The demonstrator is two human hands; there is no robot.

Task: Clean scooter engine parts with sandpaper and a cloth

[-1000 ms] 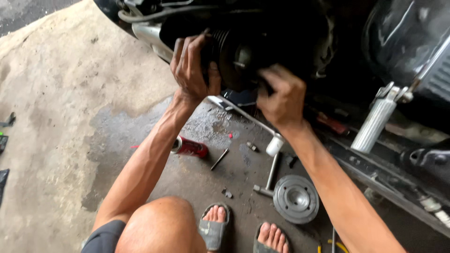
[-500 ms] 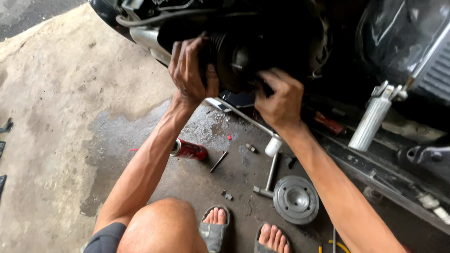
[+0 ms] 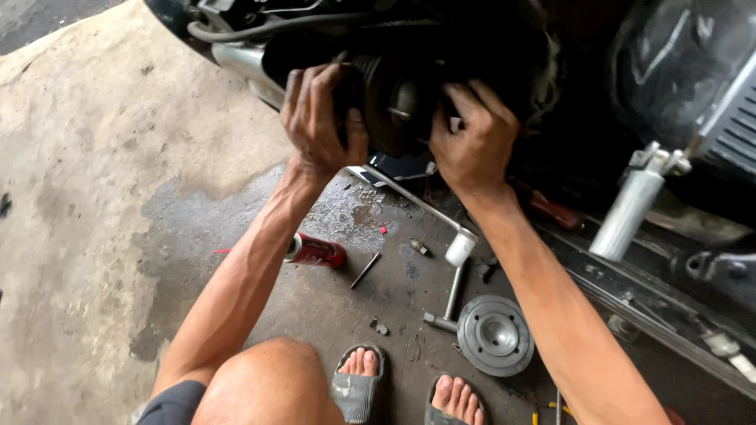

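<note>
Left hand: I see it wrapped around the left edge of the black ribbed drum, fingers curled.
Right hand: gripping the drum's right side.
Drum: up on the machine, between both hands.
Spray can: red cylinder, lying on the wet concrete floor.
Grey disc: floor, near my sandals.

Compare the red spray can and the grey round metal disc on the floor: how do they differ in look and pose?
The red spray can is a slim cylinder lying on its side; the grey metal disc is wide, round and lies flat, face up. The can sits under the left forearm, the disc beside the right forearm, near the sandalled feet. Both rest on the stained concrete floor, untouched by either hand.
</note>
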